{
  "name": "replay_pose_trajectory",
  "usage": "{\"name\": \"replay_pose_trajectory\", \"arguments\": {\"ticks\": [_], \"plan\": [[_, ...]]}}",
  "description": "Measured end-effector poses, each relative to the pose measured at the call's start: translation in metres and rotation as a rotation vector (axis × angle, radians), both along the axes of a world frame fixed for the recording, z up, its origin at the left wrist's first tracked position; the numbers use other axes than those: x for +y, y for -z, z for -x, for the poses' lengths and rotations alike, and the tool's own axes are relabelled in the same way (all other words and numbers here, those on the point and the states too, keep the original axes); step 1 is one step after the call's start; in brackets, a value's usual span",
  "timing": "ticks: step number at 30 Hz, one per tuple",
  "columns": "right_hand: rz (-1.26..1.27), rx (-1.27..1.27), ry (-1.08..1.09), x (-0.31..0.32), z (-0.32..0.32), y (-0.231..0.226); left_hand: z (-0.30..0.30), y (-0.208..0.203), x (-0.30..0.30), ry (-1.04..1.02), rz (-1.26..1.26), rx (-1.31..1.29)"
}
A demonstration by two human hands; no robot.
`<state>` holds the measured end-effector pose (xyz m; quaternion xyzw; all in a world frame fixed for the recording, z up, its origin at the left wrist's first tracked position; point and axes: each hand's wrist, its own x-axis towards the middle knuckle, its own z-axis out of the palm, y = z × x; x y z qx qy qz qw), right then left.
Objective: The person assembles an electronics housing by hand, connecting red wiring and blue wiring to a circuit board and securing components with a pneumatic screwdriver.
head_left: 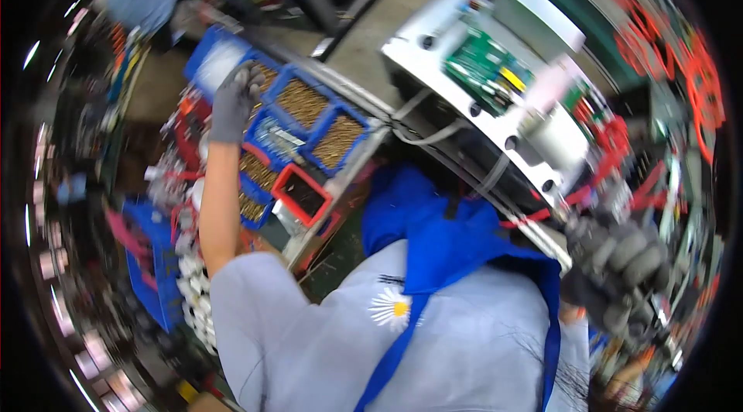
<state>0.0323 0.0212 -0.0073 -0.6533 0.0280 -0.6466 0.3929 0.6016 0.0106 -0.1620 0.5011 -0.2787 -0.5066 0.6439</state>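
Grey-gloved left hand (238, 98) has its fingers bent at the blue bins (316, 134), well to the left of the white casing (457, 90); whether it pinches anything or merely touches a bin, I cannot tell. Its bare forearm rises almost straight from a pale sleeve (255, 288), the back of the hand facing up. Also gloved, the right hand (619, 265) is just beyond the casing's lower right end, knuckles outward and fingers curled. Blur and dark shapes around it leave its contents unclear, so I cannot say if it grips something; most of that forearm is hidden.

Several bins left of the casing contain brass-coloured fasteners (340, 141). A red bin (291, 208) sits among them, nearer the person than the casing, and a translucent bag (220, 65) lies in the farthest bin to the left. A green circuit board (484, 63) is set into the casing. Beyond its right side hang coiled orange hoses (703, 94). Far left of it stands another person (142, 0) in blue.
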Motion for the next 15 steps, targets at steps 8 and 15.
{"name": "replay_pose_trajectory", "arguments": {"ticks": [8, 15], "plan": [[0.152, -0.316, -0.034, 0.000, 0.007, -0.016, 0.333, -0.085, 0.011, 0.669, -0.226, 0.267], [0.147, -0.425, 0.085, 0.012, 0.038, -0.013, 0.393, -0.103, 0.003, 0.836, -0.318, 0.480]]}}
